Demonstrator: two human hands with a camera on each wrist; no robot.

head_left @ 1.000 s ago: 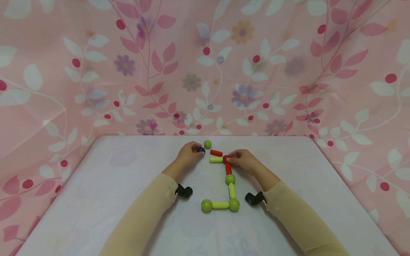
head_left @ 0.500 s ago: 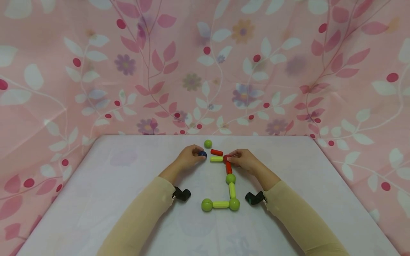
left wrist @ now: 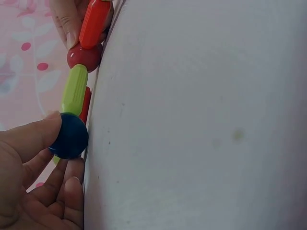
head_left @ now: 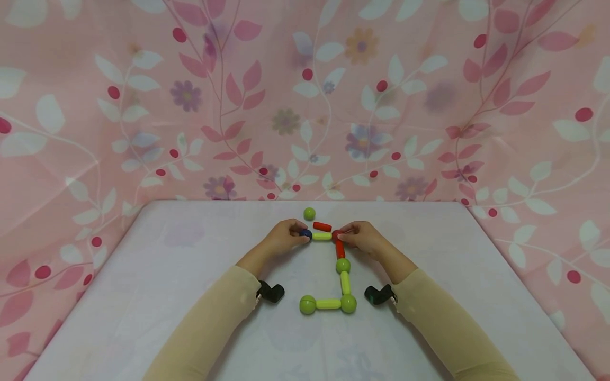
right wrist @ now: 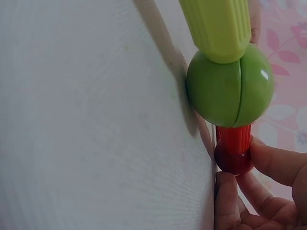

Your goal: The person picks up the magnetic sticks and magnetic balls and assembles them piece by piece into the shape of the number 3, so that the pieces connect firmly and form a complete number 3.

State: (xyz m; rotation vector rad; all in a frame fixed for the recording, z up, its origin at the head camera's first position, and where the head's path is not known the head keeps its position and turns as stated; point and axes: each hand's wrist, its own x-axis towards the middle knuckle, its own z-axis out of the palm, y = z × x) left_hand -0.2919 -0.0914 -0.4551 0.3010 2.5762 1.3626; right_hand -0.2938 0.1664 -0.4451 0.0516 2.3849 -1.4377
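My left hand point(head_left: 280, 238) pinches a dark blue ball point(left wrist: 72, 136) between thumb and fingers. That ball meets the left end of a yellow-green rod point(head_left: 322, 236). At the rod's other end is a red ball point(head_left: 336, 236), which my right hand point(head_left: 364, 239) grips from the right. A red rod point(head_left: 340, 250) runs from the red ball to a green ball point(right wrist: 230, 88). From there a second yellow-green rod point(head_left: 345, 283) leads to another green ball point(head_left: 349, 303), and a third rod point(head_left: 329, 304) ends at a green ball point(head_left: 307, 305) on the left.
A loose red rod point(head_left: 322, 226) lies just behind the rod between my hands. Farther back is a single green ball point(head_left: 309, 214). Everything sits on a pale cloth-covered table point(head_left: 190, 317), with a pink floral curtain point(head_left: 305, 106) behind its far edge.
My left hand has moved right and slightly nearer with the blue ball, which now touches the yellow-green rod's free end. The right hand stays at the red ball.
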